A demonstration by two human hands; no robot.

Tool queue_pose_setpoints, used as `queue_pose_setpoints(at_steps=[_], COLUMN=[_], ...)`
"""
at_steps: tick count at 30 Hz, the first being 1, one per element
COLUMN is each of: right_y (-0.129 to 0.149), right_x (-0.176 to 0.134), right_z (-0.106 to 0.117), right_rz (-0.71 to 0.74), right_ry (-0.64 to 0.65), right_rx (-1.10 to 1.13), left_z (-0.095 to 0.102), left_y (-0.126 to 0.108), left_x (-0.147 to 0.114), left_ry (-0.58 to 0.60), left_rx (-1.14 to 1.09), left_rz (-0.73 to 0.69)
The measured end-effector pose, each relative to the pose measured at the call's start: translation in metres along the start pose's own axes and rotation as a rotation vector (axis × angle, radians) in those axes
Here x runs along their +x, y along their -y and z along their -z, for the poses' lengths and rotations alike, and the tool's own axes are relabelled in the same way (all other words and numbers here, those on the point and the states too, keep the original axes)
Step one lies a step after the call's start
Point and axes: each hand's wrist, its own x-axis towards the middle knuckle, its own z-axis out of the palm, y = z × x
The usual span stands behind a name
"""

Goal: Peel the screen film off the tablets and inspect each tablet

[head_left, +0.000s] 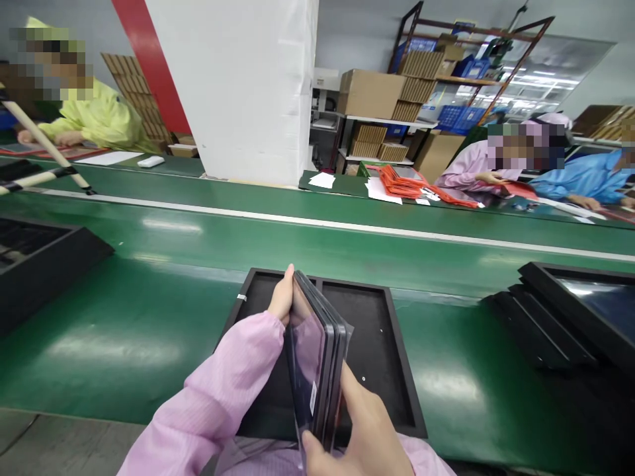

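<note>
Your left arm angles inward, your bare left hand [282, 297] bracing the far edge of a stack of thin, glossy black rectangular panels [317, 360], held on edge above the shallow black divided tray [374, 357]. Your bare right hand [370, 423] pinches its near end, thumb leftward!

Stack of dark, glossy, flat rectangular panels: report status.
Left hand against far end, grip partly hidden; right hand gripping near end. Panel stack held on edge over shallow black rectangular tray. Small white specks on tray floor.
</note>
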Motion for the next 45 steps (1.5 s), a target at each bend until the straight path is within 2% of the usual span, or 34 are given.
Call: queue_pose_setpoints(at_steps=[3,6,9,14,16,23,27,30,33,36,45], right_y=[0.0,-0.016,-0.045,-0.085,-0.092,-0.091,-0.082,-0.077,-0.077,-0.078,-0.073], right_x=[0.013,0.027,0.036,0.037,0.036,0.038,0.041,0.042,0.039,0.036,0.035], right_z=[-0.005,-0.017,-0.034,-0.055,-0.057,-0.051,-0.032,-0.014,-0.005,-0.008,-0.015], right_rz=[0.069,0.128,0.122,0.172,0.172,0.073,0.048,0.054,0.11,0.137,0.12], right_ry=[0.0,0.068,0.184,0.263,0.318,0.464,0.587,0.658,0.609,0.534,0.456], right_rx=[-0.01,-0.007,0.019,0.013,0.036,0.053,0.078,0.197,0.327,0.399,0.418], left_z=[-0.012,-0.018,-0.016,-0.003,-0.001,-0.001,0.0,0.001,0.001,0.002,0.001], left_y=[-0.026,-0.041,-0.04,-0.029,-0.028,-0.028,-0.029,-0.03,-0.031,-0.031,-0.031], left_x=[0.015,0.026,0.033,0.034,0.032,0.025,0.022,0.02,0.02,0.021,0.019], left_ry=[0.014,0.028,0.026,0.072,0.087,0.129,0.124,0.126,0.122,0.115,0.089], left_rx=[-0.029,-0.062,-0.084,-0.004,0.013,-0.008,-0.012,-0.017,-0.016,-0.014,0.009], left_rz=[-0.042,-0.103,-0.179,-0.515,-0.578,-0.619,-0.625,-0.627,-0.621,-0.609,-0.606])
